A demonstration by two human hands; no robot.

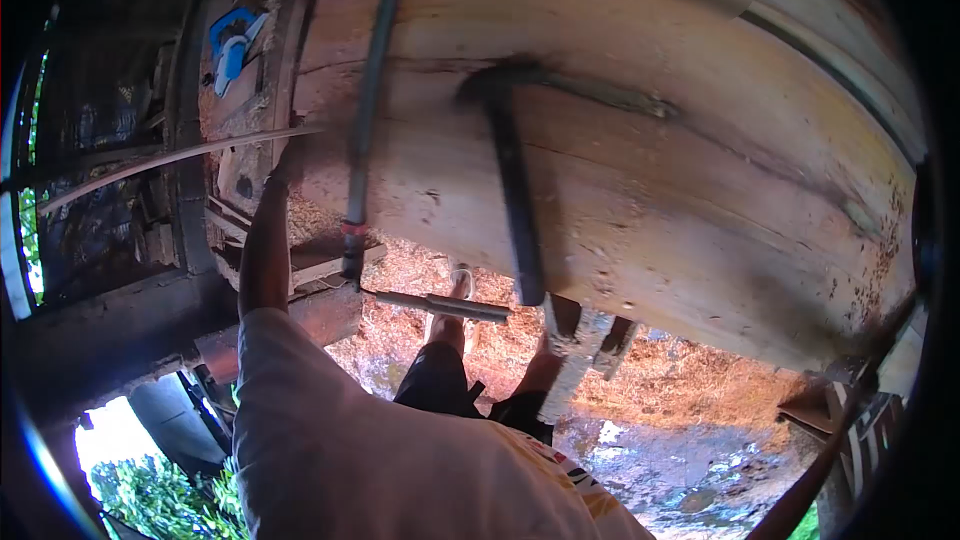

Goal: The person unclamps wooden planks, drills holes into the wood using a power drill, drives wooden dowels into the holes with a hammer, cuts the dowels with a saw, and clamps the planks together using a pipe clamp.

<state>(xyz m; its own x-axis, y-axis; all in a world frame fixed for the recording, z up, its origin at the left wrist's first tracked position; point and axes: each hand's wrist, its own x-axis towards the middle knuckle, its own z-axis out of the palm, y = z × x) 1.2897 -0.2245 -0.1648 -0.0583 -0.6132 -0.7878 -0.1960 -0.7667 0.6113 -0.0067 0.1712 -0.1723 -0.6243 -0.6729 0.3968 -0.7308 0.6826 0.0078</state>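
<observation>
Left hand: the left hand point(296, 148) is at the board's near-left edge, beside the end of a thin strip point(180, 157); too dark and blurred to tell whether it grips.
Right hand: the right hand point(866, 374) is at the board's right end, in shadow; its grip cannot be told.
Spacing: the hands are well apart.
Board: the wide pale board point(640, 190) spans between and beyond the hands.
Hammer: the blurred hammer point(516, 190) lies over the board, between the hands.
Clamp: the bar clamp point(367, 110) crosses the board, just right of the left hand.
Floor: shavings cover the floor point(690, 380) below.
</observation>
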